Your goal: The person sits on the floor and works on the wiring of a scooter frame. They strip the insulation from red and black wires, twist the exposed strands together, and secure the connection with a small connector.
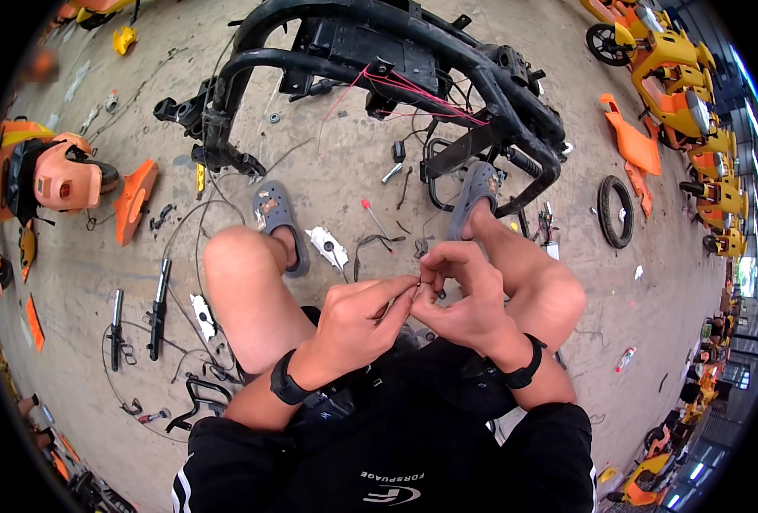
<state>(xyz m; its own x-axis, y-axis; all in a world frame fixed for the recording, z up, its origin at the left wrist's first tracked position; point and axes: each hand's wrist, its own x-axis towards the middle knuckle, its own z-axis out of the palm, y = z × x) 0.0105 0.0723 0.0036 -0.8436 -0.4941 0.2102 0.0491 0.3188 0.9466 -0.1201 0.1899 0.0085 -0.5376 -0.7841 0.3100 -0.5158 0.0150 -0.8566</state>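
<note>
My left hand [364, 315] and my right hand [469, 299] meet in front of my lap, between my bare knees. Thumb and forefinger of each are pinched together, and the fingertips of the two hands touch. Whatever they pinch is tiny and mostly hidden; a thin dark line shows just above the fingertips. Beyond my feet stands a bare black scooter frame [251, 64], with thin red wires [422, 96] strung along its middle. Between my feet a screwdriver-like rod with a red end [376, 217] lies on the floor, beside dark cable pieces [369, 243].
Two black shock-absorber-like tubes [158, 299] and a black bent bracket [199, 400] lie at the left. Orange panels [136, 201] rest on both sides. A loose tyre [615, 211] lies at the right, near rows of yellow scooters [674, 64]. Cables trail across the concrete floor [516, 282].
</note>
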